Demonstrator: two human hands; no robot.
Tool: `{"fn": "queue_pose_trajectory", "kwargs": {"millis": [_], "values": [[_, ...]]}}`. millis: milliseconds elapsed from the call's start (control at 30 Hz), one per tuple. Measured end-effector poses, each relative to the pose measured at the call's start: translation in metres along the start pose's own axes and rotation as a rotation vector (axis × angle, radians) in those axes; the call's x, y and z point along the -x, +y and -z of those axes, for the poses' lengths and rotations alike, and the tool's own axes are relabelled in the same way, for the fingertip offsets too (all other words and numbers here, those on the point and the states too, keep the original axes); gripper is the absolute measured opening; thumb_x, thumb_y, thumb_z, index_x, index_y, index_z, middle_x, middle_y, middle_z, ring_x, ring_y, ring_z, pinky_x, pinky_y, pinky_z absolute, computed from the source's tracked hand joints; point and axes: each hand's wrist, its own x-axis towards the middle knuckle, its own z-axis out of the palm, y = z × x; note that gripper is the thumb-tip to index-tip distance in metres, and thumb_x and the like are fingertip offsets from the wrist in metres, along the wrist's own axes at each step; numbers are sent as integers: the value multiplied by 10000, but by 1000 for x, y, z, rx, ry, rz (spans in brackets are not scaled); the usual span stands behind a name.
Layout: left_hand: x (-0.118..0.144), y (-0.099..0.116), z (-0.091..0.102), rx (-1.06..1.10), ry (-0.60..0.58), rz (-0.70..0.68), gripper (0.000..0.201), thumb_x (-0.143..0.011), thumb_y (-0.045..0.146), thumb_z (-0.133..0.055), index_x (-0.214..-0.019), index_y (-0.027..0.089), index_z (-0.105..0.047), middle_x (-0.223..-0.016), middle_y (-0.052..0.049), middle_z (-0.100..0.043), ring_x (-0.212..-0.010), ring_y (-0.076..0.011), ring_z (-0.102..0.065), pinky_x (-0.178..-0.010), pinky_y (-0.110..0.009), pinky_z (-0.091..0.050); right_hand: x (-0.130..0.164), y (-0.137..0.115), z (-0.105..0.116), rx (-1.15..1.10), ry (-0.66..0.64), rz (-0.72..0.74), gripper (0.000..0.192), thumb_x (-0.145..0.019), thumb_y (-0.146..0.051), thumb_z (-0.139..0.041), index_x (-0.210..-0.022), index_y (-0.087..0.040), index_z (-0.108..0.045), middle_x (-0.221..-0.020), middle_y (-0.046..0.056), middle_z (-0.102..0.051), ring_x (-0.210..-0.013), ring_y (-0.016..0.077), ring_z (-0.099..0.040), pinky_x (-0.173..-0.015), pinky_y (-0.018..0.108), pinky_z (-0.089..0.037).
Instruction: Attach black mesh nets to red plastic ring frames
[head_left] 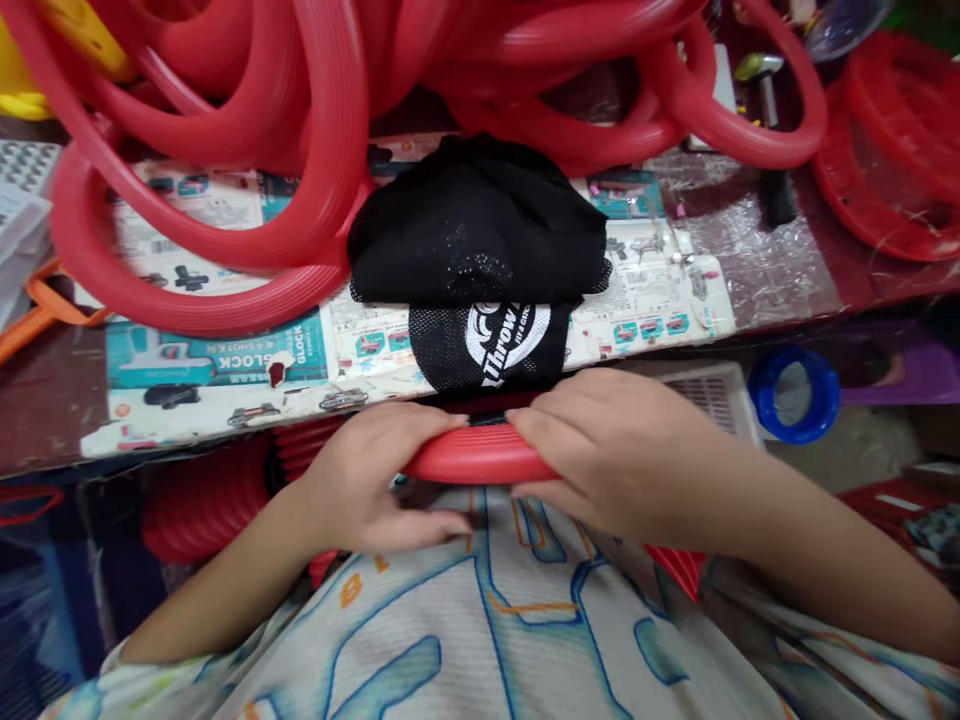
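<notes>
the right hand [622, 450] is clamped on a curved, finely ridged, red plastic piece [484, 458], fingers above and thumb below. the left hand [375, 470] is closed over the piece's opposite end, its thumb standing off beneath. both ends are hidden by the hands, so the full shape cannot be told. the piece sits just off the near edge of the dark red worktable [45, 430], in front of a pale shirt with blue and orange markings [420, 640].

on the worktable lies a white and teal printed sheet [217, 360], worn through at one spot. a black mesh fabric item with white lettering [480, 230] rests on it, folded, the word "throw" legible. beyond and to the left, large ridged red plastic rings [322, 130] are heaped, overlapping the sheet. an orange plastic piece [56, 300] lies at the left. below table level, at the right, a round blue plastic ring [830, 400] is beside a white slotted basket [739, 400].
</notes>
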Motion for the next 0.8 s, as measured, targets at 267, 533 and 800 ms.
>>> {"fn": "queue_pose_trajectory", "kwargs": {"millis": [267, 533, 800], "values": [[-4, -9, 4, -213, 53, 32, 353, -849, 502, -597, -940, 161, -612, -788, -75, -742, -651, -203, -704, -600, -286, -541, 41, 48, -34, -119, -11, -325, 568, -746, -585, -706, -1051, -109, -652, -911, 117, -718, -810, 258, -669, -705, 352, -497], [17, -32, 9, -109, 86, -5, 289, -798, 403, -673, -977, 186, -605, -830, -72, -738, -691, -205, -707, -646, -299, -571, 56, 55, -91, -150, 617, -72, 531, -765, -633, -653, -855, -109, -651, -707, 91, -690, -646, 179, -658, -628, 279, -515], [23, -38, 40, 82, 280, 184, 298, -717, 344, -740, -968, 205, -659, -734, 47, -678, -574, -122, -581, -521, -272, -493, 58, 54, -86, -696, 681, -338, 594, -766, -676, -609, -1068, -171, -685, -921, 87, -730, -781, 201, -692, -721, 308, -547]]}}
